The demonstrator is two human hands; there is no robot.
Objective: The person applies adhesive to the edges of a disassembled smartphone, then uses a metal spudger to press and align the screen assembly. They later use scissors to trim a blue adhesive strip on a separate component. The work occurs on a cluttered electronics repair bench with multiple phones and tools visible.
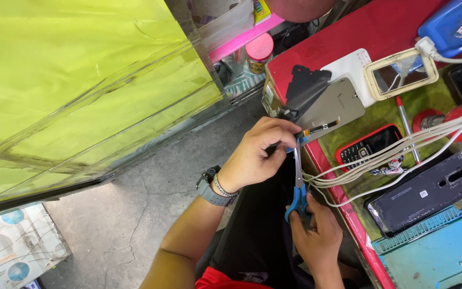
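Left hand (255,155) pinches the grey flat phone screen panel (333,106) by its lower edge, off the red-edged bench (343,214), keeping its flex strip steady for the blades. Right hand (316,227) is closed through the blue-handled steel scissors (298,182), tips up at the strip. Dark film (303,88) peels back, out of the way.

scissor tips: the blue-handled scissors (298,182) run up under the left hand (255,155), their points hidden.
right hand (316,235): fingers inside the handle loops, partly covered.
blue case (455,24): cut off by the top right corner.
teal mat (434,251): runs past the lower right edge.
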